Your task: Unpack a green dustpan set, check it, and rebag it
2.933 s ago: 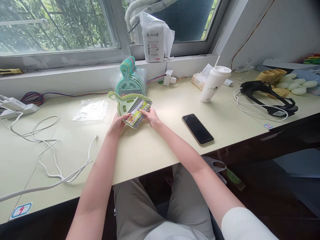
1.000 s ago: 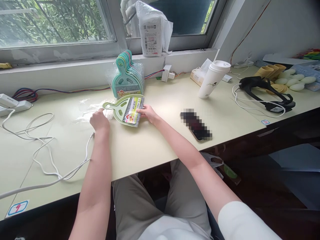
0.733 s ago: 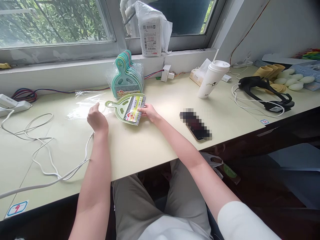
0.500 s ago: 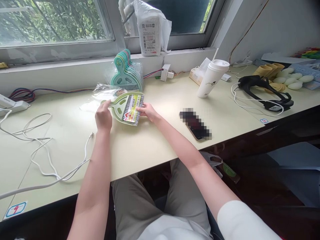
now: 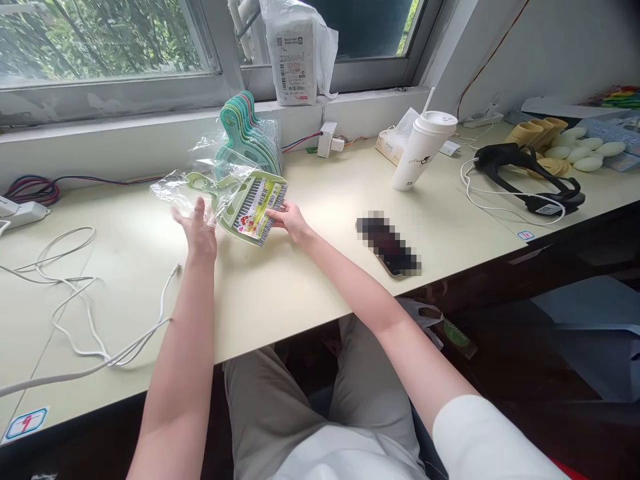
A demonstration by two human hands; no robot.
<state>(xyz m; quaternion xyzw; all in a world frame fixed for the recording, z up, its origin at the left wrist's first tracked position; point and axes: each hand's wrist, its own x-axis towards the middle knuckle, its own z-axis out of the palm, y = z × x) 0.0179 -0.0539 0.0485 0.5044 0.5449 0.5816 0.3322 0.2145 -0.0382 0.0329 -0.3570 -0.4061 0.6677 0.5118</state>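
Note:
A green dustpan and brush set with a printed label is above the table, tilted, its handle pointing left. My right hand pinches its bristle edge. Beside the handle, my left hand has its fingers spread, with a clear plastic bag just past its fingertips. The bag lies around the handle side; whether the hand touches it cannot be made out. Behind stands a row of similar dustpans in clear wrapping, mostly teal.
On the table are a phone, a white cup with a straw, a tissue box and a black headset. White cables lie left. A wrapped package stands on the sill.
My left hand has let go of the dustpan's handle and spread its fingers. The plastic bag now reaches over the handle. My right hand still holds the bristle edge.

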